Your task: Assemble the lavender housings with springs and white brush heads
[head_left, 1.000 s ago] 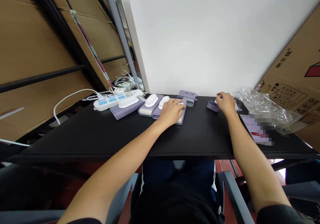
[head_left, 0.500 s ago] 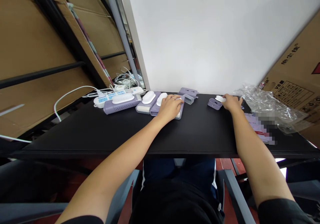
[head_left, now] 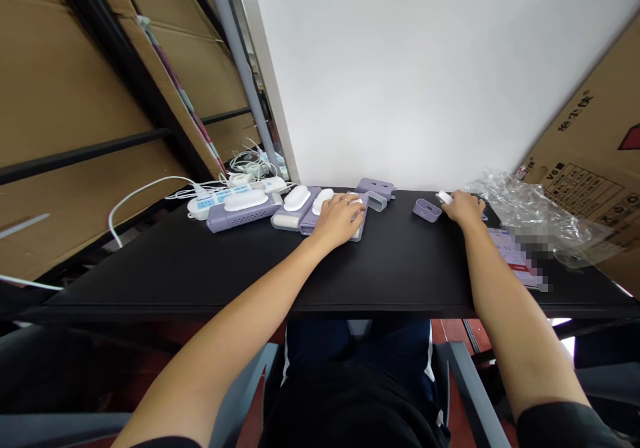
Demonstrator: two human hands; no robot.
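Observation:
My left hand [head_left: 339, 219] lies curled over a purple device with white pads [head_left: 358, 218] at the back of the black table [head_left: 280, 268], a ring on one finger. Two more purple devices with white tops [head_left: 240, 209] [head_left: 295, 205] lie in a row to its left. My right hand [head_left: 465, 209] rests at the back right, its fingertips pinching a small white piece [head_left: 443, 197]. A small purple cap [head_left: 427, 209] sits just left of that hand. A purple bracket [head_left: 375, 187] and a clear cover [head_left: 379, 201] lie between my hands.
A white power strip [head_left: 215, 200] with tangled white cables [head_left: 247, 165] sits at the back left. Crumpled clear plastic [head_left: 530, 211] and a printed sheet [head_left: 515, 261] lie at the right, beside a cardboard box [head_left: 590, 168]. A white wall rises behind; cardboard and black shelving stand to the left.
My right hand slid right from over the small purple cap and now holds a small white piece beside it. My left hand stayed on the purple device.

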